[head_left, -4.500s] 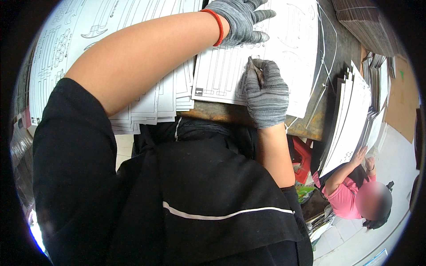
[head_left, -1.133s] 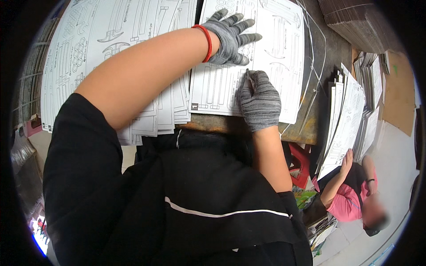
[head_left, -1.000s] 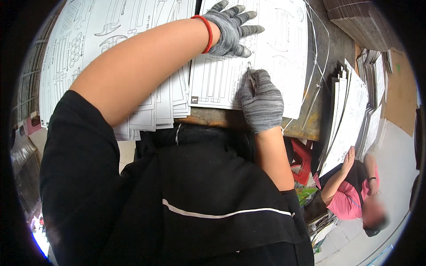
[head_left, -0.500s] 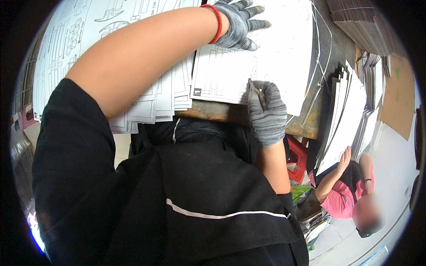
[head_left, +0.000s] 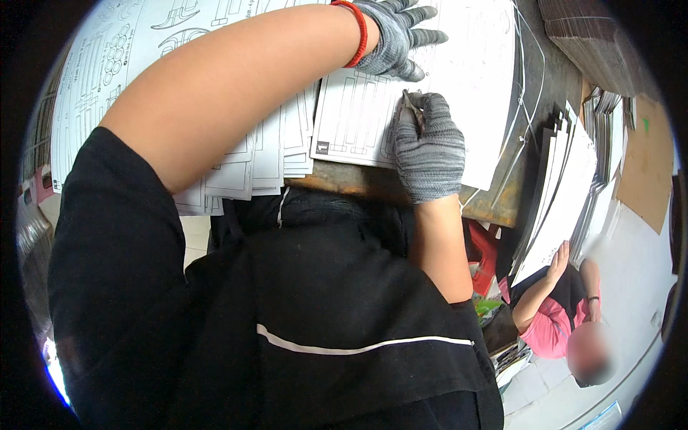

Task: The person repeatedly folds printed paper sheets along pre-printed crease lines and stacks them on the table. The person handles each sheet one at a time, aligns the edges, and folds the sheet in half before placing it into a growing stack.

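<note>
A printed cardboard sheet with line drawings lies at the table's near edge. Its drawings are long upright bars. My left hand, in a grey knitted glove with a red band at the wrist, rests on the sheet with fingers spread. Just below it, over the right part of the sheet, my gloved right hand is closed, thumb and fingers pinched together. Something small and dark shows between them, too little to name. To the left, under my left forearm, are fanned overlapping sheets.
A large printed sheet covers the far left. Loose white straps lie on the dark table at right. Brown cardboard is stacked beyond. A co-worker in pink touches upright white sheets; a red stool stands below.
My right hand has moved farther up the sheet, closer to my left hand, still closed. The left hand stays spread on the sheet. The whole view has shifted slightly.
</note>
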`<state>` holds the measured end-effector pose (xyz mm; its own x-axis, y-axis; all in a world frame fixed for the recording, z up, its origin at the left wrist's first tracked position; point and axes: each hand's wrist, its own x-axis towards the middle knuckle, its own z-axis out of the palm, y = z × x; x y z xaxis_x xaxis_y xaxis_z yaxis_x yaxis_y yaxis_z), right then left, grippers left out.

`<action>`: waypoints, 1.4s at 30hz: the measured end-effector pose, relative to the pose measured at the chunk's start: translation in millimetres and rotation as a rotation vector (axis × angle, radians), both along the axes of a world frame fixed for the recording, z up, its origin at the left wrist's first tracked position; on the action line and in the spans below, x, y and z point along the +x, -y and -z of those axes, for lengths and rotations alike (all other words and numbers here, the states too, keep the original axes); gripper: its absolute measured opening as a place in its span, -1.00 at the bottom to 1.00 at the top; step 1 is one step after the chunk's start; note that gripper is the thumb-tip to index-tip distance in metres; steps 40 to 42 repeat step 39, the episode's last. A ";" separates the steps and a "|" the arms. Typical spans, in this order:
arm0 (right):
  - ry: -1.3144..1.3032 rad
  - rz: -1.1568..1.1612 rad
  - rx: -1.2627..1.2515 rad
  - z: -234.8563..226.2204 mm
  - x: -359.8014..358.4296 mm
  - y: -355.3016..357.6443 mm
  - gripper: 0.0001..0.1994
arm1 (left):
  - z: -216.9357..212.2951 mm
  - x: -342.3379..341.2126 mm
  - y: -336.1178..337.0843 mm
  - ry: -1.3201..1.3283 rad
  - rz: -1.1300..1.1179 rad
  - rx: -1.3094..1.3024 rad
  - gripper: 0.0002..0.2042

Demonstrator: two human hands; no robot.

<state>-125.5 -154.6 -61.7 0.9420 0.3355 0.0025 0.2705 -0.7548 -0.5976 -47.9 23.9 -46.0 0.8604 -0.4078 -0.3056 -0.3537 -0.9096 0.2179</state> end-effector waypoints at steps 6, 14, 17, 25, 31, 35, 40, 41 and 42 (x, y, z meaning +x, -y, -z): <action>-0.028 -0.098 -0.085 -4.4 -20.4 12.7 -0.82 | -2.9 7.8 1.4 -0.087 -0.011 0.085 -0.22; -0.028 -0.150 -0.023 -3.3 -57.1 34.8 -0.84 | -0.1 -0.4 -3.6 -0.031 0.011 0.004 -0.22; -0.079 -0.080 0.046 -1.2 -55.7 39.5 -0.83 | 19.5 3.8 11.0 0.067 -0.001 0.126 -0.22; 0.159 0.012 0.196 3.2 -55.9 61.2 -0.71 | 6.1 -3.8 -3.3 -0.147 -0.212 -0.409 -0.23; 0.414 0.306 0.041 30.5 -39.2 118.5 -0.64 | -6.5 -70.0 -25.9 -0.442 -0.784 -1.158 -0.18; 0.238 0.312 0.275 47.5 -37.1 133.8 -0.66 | 0.2 -97.0 -16.8 -0.386 -0.965 -1.150 -0.33; 0.012 0.319 0.652 56.5 -31.3 126.6 -0.61 | -5.3 -101.2 -13.9 -0.421 -1.050 -1.166 -0.27; 0.012 0.319 0.652 56.5 -31.3 126.6 -0.61 | -5.3 -101.2 -13.9 -0.421 -1.050 -1.166 -0.27; 0.012 0.319 0.652 56.5 -31.3 126.6 -0.61 | -5.3 -101.2 -13.9 -0.421 -1.050 -1.166 -0.27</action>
